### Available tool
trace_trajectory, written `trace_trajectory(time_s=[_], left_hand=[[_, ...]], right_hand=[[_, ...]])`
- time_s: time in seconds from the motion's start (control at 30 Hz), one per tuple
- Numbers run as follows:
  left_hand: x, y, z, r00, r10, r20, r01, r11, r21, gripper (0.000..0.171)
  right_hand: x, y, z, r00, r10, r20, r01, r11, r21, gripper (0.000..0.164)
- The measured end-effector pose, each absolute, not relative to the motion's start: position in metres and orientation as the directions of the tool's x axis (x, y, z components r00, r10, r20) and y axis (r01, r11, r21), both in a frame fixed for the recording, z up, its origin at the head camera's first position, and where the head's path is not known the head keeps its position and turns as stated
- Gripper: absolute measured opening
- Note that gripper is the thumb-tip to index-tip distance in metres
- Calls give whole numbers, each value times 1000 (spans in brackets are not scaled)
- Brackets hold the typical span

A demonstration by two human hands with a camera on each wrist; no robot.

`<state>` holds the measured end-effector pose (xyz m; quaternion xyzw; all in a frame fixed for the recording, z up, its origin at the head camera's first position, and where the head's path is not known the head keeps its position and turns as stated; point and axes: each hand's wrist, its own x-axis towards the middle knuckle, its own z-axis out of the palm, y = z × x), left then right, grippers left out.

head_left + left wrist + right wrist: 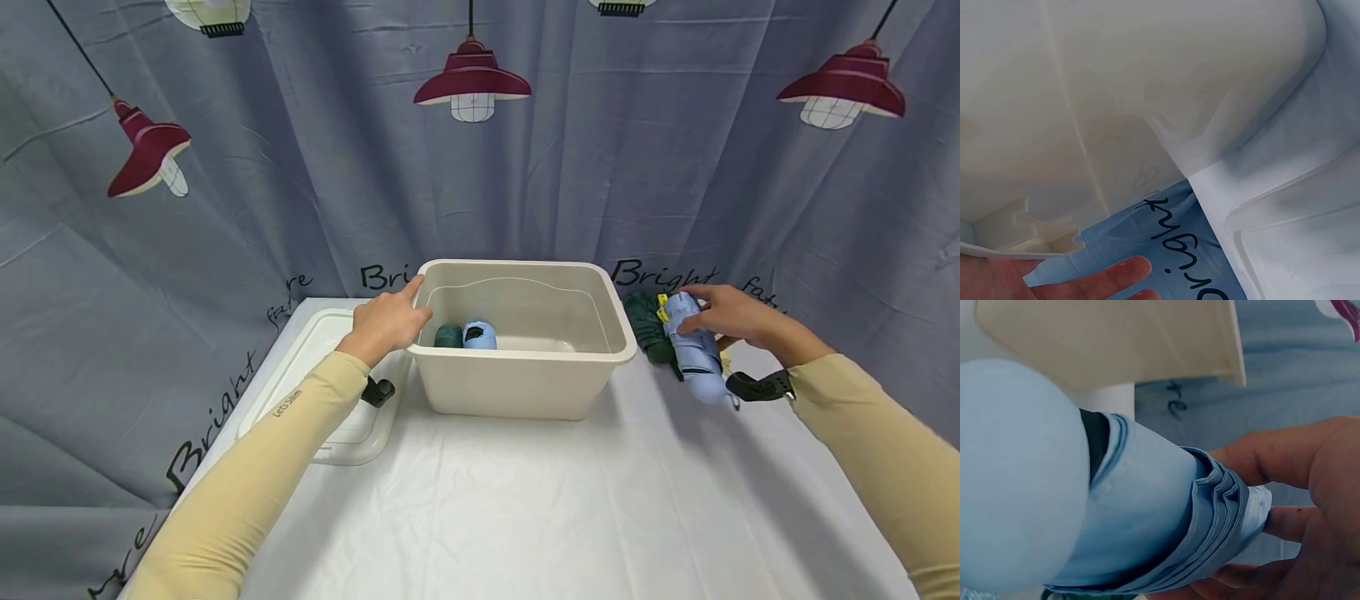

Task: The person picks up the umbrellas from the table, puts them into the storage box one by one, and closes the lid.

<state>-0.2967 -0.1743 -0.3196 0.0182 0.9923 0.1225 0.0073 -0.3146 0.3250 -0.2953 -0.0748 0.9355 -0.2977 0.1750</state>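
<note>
In the head view my right hand [731,317] grips a folded light blue umbrella [693,346] above the table's right side. Its rounded handle end points toward me, and the right wrist view shows fingers around the pleated fabric [1216,506]. Right behind it is a dark green folded umbrella [647,325]. My left hand [386,323] rests at the left rim of a cream plastic bin [517,383]; in the left wrist view its fingers [1116,275] lie fairly straight beyond the rim. Inside the bin, a dark green rolled item [448,336] sits beside a light blue one [480,335].
A whitish lid [352,442] lies on the white-covered table [510,500], left of the bin and partly under my left forearm. A grey-blue curtain [337,167] with printed lamps hangs close behind and to the left. Yellow tags [662,307] show by the umbrellas.
</note>
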Motion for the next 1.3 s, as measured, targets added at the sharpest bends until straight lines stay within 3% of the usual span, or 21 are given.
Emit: trace_trajectory(time_s=[0.77,1.3], left_hand=[[-297,-174,-320,-999,39,-6,36,966,255,70],[-296,-174,-321,-999,31,-10,27,968,249,69]], right_hand=[[-314,271,-242,-939,-267,-216,-101,815,-571,84],[-330,226,-225,-934,-283,-217,-117,817,-565,85]])
